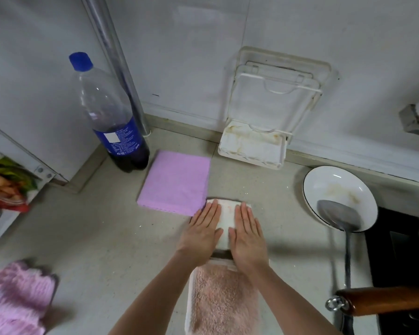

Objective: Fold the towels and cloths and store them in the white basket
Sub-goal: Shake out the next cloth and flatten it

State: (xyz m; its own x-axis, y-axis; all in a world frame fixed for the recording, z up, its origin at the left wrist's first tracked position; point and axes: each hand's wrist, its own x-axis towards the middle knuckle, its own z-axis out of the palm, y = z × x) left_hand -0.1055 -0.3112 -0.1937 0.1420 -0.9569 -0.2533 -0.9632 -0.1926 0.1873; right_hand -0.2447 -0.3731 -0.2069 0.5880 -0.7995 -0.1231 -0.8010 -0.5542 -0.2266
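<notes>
A pink-and-white towel (224, 301) lies lengthwise on the counter, its far end folded over into a white flap (226, 221). My left hand (202, 232) and my right hand (248, 235) press flat on that flap side by side, fingers straight. A lilac cloth (176, 181), folded square, lies just left of the towel's far end. A crumpled pink fluffy cloth (16, 296) sits at the bottom left corner. No white basket shows in view.
A cola bottle (114, 117) stands behind the lilac cloth. A white holder (252, 147) leans against the back wall. A white plate (339, 197) with a grey ladle (338, 217) sits at right, beside a stove and a wooden pan handle (385, 299).
</notes>
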